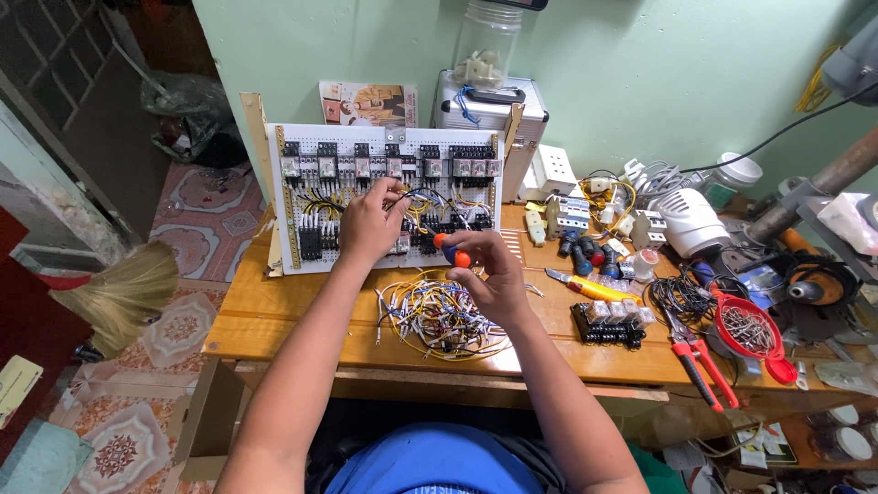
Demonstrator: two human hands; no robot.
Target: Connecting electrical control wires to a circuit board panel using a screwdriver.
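Orange-handled screwdriver (448, 252) sits pinched in the right hand (494, 274), while the left hand (370, 221) pinches a wire (422, 193) steady against the panel (384, 197).

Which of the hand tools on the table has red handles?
The pliers at the table's front right edge, beside the red strainer. The utility knife is yellow.

I see the left hand (369, 222) pinching a wire against the white relay panel (384, 197). The right hand (489, 270) grips an orange-handled screwdriver (450, 251) just beside it. A loose wire bundle (444, 316) lies below both hands; red pliers (702, 359) sit well right.
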